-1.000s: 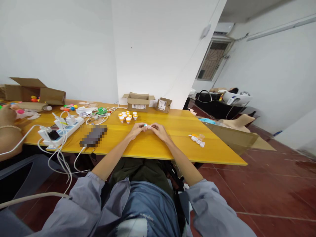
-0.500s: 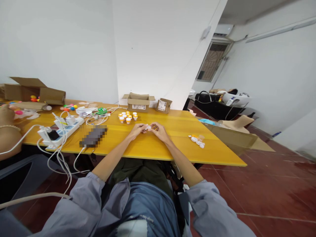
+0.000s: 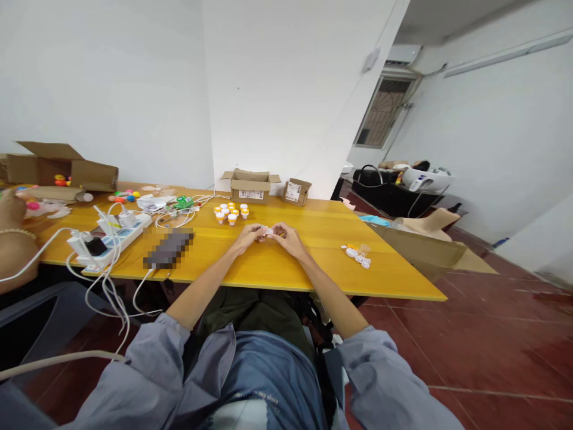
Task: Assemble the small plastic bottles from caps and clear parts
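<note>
Left hand (image 3: 250,237) and right hand (image 3: 287,238) pinch a white piece (image 3: 269,232); one carton (image 3: 95,174) holds toys (image 3: 60,180).

A white power strip (image 3: 129,235) lies near a blurred dark device (image 3: 170,249), an air conditioner (image 3: 403,55) hanging farther off.

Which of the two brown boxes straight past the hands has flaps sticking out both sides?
The wider box on the left, just behind the orange-and-white pieces. The smaller box on its right has no flaps spread out sideways like that.
</note>
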Demonstrator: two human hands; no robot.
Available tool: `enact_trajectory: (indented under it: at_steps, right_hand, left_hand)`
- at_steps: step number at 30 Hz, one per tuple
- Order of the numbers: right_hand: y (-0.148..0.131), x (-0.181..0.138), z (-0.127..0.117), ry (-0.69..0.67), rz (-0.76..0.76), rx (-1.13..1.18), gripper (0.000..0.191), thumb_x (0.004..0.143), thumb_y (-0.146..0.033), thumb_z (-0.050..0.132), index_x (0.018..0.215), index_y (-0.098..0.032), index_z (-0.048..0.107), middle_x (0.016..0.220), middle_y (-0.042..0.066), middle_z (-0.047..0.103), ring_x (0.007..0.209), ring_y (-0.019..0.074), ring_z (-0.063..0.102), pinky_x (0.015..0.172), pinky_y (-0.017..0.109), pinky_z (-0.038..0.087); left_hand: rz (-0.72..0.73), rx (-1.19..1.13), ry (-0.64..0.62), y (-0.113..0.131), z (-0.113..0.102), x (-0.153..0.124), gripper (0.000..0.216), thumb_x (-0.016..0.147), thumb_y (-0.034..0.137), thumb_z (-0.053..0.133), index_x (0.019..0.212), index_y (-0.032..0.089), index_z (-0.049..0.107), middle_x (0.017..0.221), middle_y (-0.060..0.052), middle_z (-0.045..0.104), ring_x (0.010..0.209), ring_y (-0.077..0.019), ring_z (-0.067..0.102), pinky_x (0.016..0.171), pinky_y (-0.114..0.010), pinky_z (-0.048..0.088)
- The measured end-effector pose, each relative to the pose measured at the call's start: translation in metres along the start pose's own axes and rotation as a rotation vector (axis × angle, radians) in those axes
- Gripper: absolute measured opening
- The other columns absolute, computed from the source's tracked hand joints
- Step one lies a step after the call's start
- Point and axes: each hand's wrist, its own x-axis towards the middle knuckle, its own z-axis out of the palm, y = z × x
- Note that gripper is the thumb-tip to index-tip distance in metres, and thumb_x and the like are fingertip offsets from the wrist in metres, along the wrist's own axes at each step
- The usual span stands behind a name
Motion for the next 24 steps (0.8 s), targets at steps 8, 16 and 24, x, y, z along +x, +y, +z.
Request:
enact_trajectory:
  at_steps: [8,16,24]
  right_hand:
    - [-0.0068,-0.0027,0.0003,0.026,-0.056,-0.045,0.022,0.075,-0.042,0.073,0.083,-0.025,0.063,0.085,0.002,0.069,0.072,0.0178,0.062,0.065,0.030,0.050]
    - [-0.0075,-0.0023,0.0006,0.014,-0.032,-0.041,0.025,0.079,-0.048,0.069,0.082,-0.024,0.066,0.079,0.002,0.071,0.073,0.0188,0.064,0.064,0.030,0.049]
    - [-0.0046,-0.0019,0.0015,-0.001,-0.027,-0.024,0.028,0.084,-0.050,0.060,0.080,-0.023,0.065,0.076,0.001,0.071,0.069,0.0170,0.063,0.065,0.028,0.048]
  left_hand:
    - [-0.018,0.018,0.008,0.0020,0.0023,-0.0022,0.044,0.075,0.060,0.074,0.076,0.016,0.067,0.059,0.000,0.062,0.055,-0.0115,0.059,0.057,-0.024,0.045]
    - [0.030,0.071,0.014,0.0037,0.0026,-0.0023,0.044,0.073,0.061,0.074,0.078,0.017,0.068,0.060,0.001,0.061,0.057,-0.0116,0.058,0.058,-0.024,0.046]
    - [0.054,0.056,0.009,0.0055,0.0027,-0.0036,0.042,0.070,0.057,0.078,0.083,0.018,0.068,0.065,0.002,0.062,0.058,-0.0099,0.056,0.057,-0.023,0.044]
